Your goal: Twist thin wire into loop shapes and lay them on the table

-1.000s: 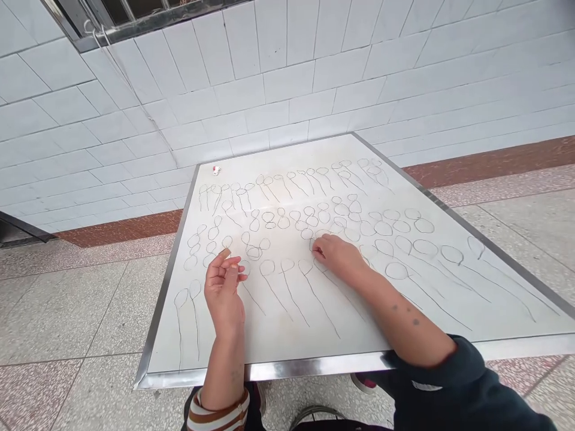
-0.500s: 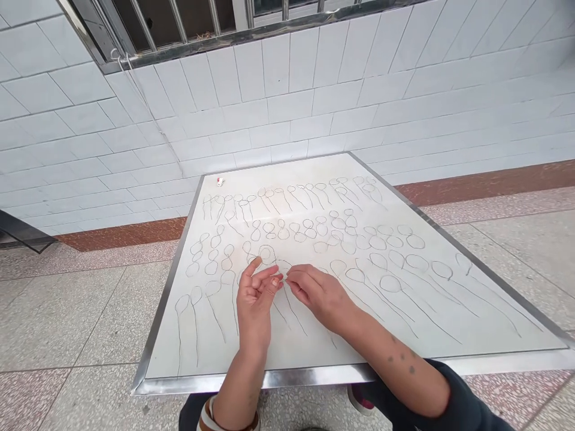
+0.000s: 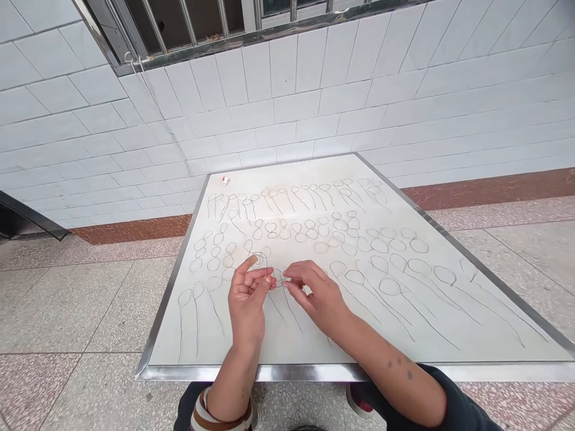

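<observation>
Thin dark wire is pinched between the thumb and fingers of my left hand (image 3: pixel 248 296), and a small loop of it stands up by the fingertips. My right hand (image 3: pixel 317 293) is just to the right, its thumb and index finger closed around the other side of the thin wire. A small gap separates the two hands. Beneath and around them, wire loops with long tails (image 3: pixel 390 287) lie on the white table (image 3: pixel 287 353). Farther back are figure-eight wire shapes (image 3: pixel 310 228) and a row of shorter-tailed loops.
A small red and white object (image 3: pixel 225 180) sits at the table's back left corner. Metal edging (image 3: pixel 314 373) runs along the table's front. Behind stands a white tiled wall (image 3: pixel 283 114) with a barred window above.
My hands have moved slightly apart, and a gap with wire across it now shows between the fingertips. The view has shifted a little.
</observation>
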A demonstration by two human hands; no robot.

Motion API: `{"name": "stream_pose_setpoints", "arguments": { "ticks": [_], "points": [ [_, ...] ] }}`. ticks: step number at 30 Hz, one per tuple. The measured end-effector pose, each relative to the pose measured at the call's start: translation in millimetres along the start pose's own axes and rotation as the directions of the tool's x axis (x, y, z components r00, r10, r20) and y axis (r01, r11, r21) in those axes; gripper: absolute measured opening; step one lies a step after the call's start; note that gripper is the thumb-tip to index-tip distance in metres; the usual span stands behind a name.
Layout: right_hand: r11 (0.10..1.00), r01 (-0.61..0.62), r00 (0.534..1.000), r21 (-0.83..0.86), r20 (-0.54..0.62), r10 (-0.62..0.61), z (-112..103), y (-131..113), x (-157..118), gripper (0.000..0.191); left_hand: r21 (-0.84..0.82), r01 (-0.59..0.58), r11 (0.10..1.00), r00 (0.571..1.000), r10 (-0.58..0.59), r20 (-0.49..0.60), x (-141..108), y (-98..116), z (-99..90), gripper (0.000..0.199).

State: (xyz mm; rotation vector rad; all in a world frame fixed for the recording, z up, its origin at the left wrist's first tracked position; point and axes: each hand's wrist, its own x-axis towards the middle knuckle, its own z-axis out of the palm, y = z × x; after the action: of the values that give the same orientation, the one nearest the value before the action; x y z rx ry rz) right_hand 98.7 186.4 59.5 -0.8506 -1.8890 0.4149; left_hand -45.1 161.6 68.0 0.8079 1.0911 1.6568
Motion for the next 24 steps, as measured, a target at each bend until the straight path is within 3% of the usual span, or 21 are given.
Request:
{"name": "stream_pose_setpoints", "arguments": {
  "ticks": [3,6,14,19,24],
  "points": [
    [0.985,-0.159,0.987,0.064,0.009,0.158,-0.1,0.0,3.2,0.009,0.029,0.020,0.999,0.999,-0.021,0.043,-1.9,-1.7,2.5,0.044],
    [0.971,-0.227,0.973,0.072,0.050,0.224,0.6,2.1,4.9,0.008,0.021,0.049,0.999,0.996,-0.050,0.073,-3.5,-5.4,4.7,0.042],
    [0.951,-0.291,0.956,0.101,0.071,0.285,-1.8,9.8,7.6,0.011,0.073,0.102,0.992,0.982,-0.112,0.150,4.9,5.6,8.5,0.043],
    [0.944,-0.317,0.948,0.093,0.001,0.318,-14.0,9.4,13.4,0.013,0.104,0.108,0.989,0.963,-0.130,0.237,15.9,16.8,21.2,0.050],
    [0.917,-0.381,0.924,0.114,0.014,0.382,-20.0,13.5,14.1,0.015,0.032,0.153,0.988,0.964,-0.156,0.216,14.8,9.8,25.7,0.048]
  ]
}}
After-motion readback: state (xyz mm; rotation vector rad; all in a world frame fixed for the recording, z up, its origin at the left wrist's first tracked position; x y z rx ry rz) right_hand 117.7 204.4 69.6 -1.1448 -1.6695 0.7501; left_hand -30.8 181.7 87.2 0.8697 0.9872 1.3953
